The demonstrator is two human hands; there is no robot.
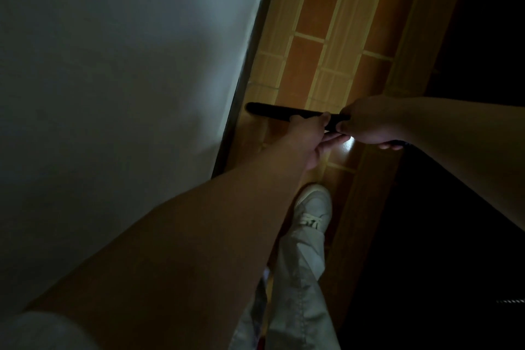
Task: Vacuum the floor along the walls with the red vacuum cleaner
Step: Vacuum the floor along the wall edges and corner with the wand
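Vacuum wand (279, 113), a slim black tube, lies almost level across the picture, low over the floor (321, 45). Its rounded tip sits at the foot of the wall (119, 71), just beside the dark skirting strip (241, 88); the dim light does not show whether the tip touches either one.

Both of the person's hands are on the near end of the tube. The left hand (308, 136) is wrapped round it, with the thumb lying along the top and the fingers curled underneath. The right hand (368, 123) is clamped on the rear end just behind the left one, knuckles up, its fingers tucked below. The two hands are nearly touching, and both bare forearms stretch forward from the bottom and right edges.

The floor is tiled in orange and pale yellow bands with light grout lines, running away alongside the grey-white wall. A small bright glint (349, 146) shows on a tile just under the hands. Below them a white laced shoe (312, 204) stands on the tiles, with a pale grey trouser leg (298, 278) above it. The right side of the picture is too dark to make out.
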